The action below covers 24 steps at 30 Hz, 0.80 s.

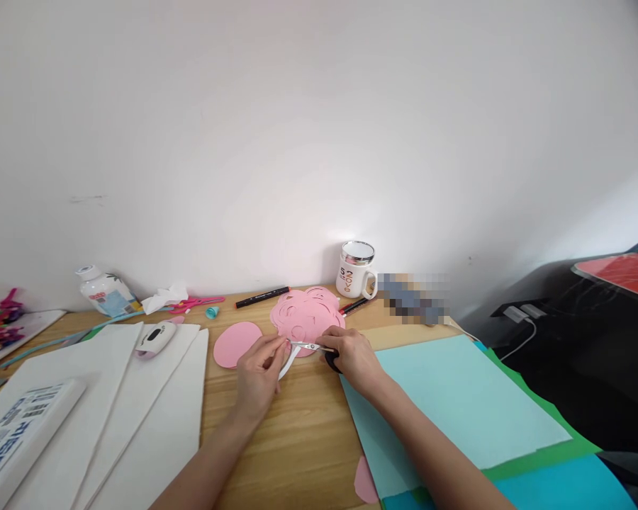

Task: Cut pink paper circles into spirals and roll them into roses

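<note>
In the middle of the desk, my right hand (357, 360) is closed on scissors (312, 346) with a black handle; their blades point left. The blade tips meet a narrow white strip (289, 364), which my left hand (259, 368) pinches between thumb and fingers. The strip curves down beside the left fingertips; part of it is hidden by them. Just beyond both hands lies a pile of pink paper cutouts (309, 313) with curved outlines. Left of the pile, a pink paper oval (237, 344) rests flat on the wood near my left hand.
A white mug (355, 273) and black markers (262, 297) stand or lie near the wall. Light-blue sheets (446, 397) cover the right side. White boards (159, 418) carry a white-and-pink device (156, 338) and a white box (26, 432). A white bottle (106, 292) leans at back left.
</note>
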Tool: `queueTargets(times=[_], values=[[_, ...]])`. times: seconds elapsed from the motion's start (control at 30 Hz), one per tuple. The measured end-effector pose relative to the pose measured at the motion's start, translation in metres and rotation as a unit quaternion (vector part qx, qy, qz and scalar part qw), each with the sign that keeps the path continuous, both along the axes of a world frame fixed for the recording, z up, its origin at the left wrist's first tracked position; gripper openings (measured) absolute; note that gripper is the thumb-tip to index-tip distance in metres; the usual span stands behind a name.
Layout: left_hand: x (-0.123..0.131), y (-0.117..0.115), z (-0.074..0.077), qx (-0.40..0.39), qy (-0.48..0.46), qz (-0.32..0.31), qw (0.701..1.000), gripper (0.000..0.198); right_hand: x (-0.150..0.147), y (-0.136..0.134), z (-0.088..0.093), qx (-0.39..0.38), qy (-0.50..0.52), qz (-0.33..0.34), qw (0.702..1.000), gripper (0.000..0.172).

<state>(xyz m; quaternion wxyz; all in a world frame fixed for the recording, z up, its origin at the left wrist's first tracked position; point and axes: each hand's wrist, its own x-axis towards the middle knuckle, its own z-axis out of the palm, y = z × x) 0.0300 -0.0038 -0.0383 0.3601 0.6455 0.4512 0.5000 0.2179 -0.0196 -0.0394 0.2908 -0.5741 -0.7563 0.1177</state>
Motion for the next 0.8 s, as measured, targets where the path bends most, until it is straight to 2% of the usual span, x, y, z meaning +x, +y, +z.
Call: queueTargets(times=[0.23,0.4,0.5,0.63,0.8], values=[[-0.002,0.000,0.000,0.020,0.021,0.010,1.000,0.023,0.008,0.004,-0.002,0.015,0.003,0.041,0.999,0.030],[-0.006,0.001,0.001,0.019,0.030,0.026,0.999,0.021,0.027,0.006,-0.001,0.022,0.012,-0.025,0.999,0.026],[-0.004,0.001,0.000,-0.011,0.021,0.003,1.000,0.022,0.027,0.006,0.001,0.025,0.013,-0.037,0.999,0.024],[-0.001,0.001,-0.002,-0.032,0.029,-0.034,0.998,0.021,0.019,0.002,0.003,0.006,0.010,0.047,0.999,0.040],[-0.002,0.004,-0.004,-0.038,0.023,-0.033,0.998,0.019,0.018,-0.005,0.012,-0.065,-0.016,0.112,0.991,0.042]])
